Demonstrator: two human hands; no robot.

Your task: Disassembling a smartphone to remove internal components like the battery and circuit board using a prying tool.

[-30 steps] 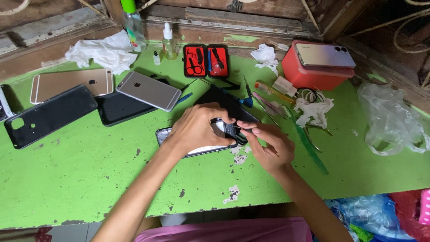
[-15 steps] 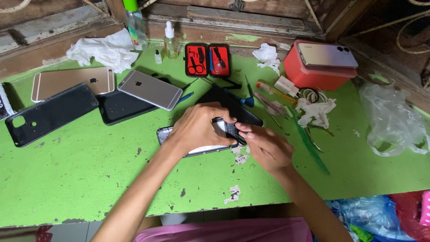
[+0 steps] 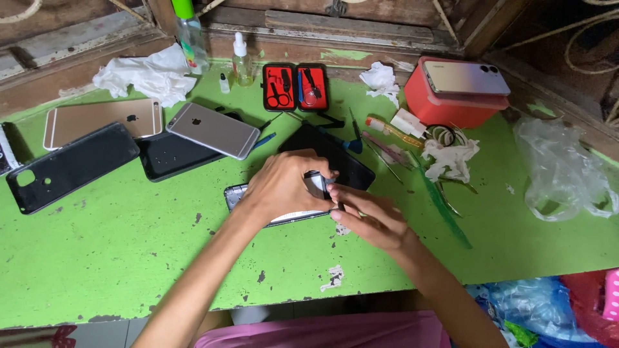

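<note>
two hands (image 3: 284,187) (image 3: 374,219), one opened phone (image 3: 235,193) under them, two silver and gold phones (image 3: 213,129) (image 3: 103,119), two black back covers (image 3: 71,164) (image 3: 174,158), one red tool case (image 3: 295,87), one red box (image 3: 445,103) with one phone (image 3: 465,77) on top, two bottles (image 3: 187,32) (image 3: 242,61), one clear plastic bag (image 3: 561,171)

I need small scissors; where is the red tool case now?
In the head view, the open red tool case lies at the table's far edge, centre, between a small dropper bottle and crumpled white tissue.

Both forearms are bare to the elbow, with no sleeves, watch, bracelet or rings in sight. The left hand (image 3: 280,190) and right hand (image 3: 374,222) wear no gloves. A pink garment (image 3: 322,332) covers the torso below.
</note>
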